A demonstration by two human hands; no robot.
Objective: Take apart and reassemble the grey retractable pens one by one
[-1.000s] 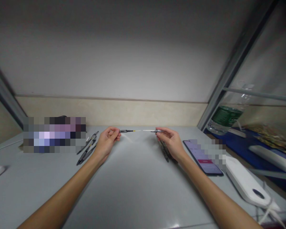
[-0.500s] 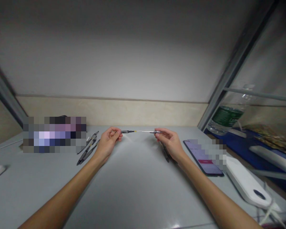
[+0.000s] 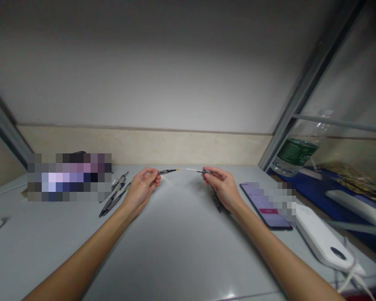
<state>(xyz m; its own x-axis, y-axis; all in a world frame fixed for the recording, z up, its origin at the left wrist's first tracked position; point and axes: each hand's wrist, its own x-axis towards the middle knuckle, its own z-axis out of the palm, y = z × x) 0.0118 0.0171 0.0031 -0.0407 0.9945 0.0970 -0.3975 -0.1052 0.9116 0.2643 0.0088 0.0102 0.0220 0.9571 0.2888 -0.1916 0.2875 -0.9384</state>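
Note:
My left hand (image 3: 143, 188) is closed in a fingertip pinch on a dark pen part (image 3: 167, 172), whose narrow yellow end points right. Facing it across a small gap, my right hand (image 3: 222, 186) pinches a dark pen piece (image 3: 204, 172) with a thin whitish rod, like a refill, sticking out to the left. Both pieces are held nearly level above the grey desk (image 3: 169, 242). Several dark grey pens (image 3: 114, 196) lie beside my left wrist. Under my right hand lie dark pen-like pieces (image 3: 217, 201), partly hidden by it.
A phone (image 3: 265, 207) with a lit screen lies right of my right forearm, beside a white device (image 3: 324, 240) with a cable. A water bottle (image 3: 297, 154) stands beyond the metal frame at right. A blurred-out object (image 3: 69, 177) sits at back left.
The two pen pieces have come apart: the whitish rod and the yellow end were close together or touching, and a clear gap now separates them. The left piece tilts slightly upward.

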